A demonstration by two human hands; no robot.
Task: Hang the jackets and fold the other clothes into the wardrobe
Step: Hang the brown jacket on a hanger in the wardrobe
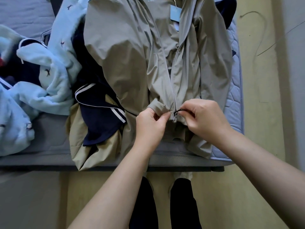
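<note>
A khaki zip jacket (132, 63) lies flat on the bed with its front up and its hem towards me. A pale blue tag (175, 13) hangs near its collar. My left hand (151, 124) pinches the hem fabric just left of the zip's bottom end. My right hand (204, 119) pinches the black zip pull (179, 111) at the base of the zip. The zip is apart above the hands.
A navy garment with white stripes (99, 116) lies over a tan one (99, 151) left of the jacket. Light blue fleece clothes (54, 71) pile up further left. The grey bed edge (181, 160) runs across in front of me, a quilted mattress (234, 100) at right, yellow floor beyond.
</note>
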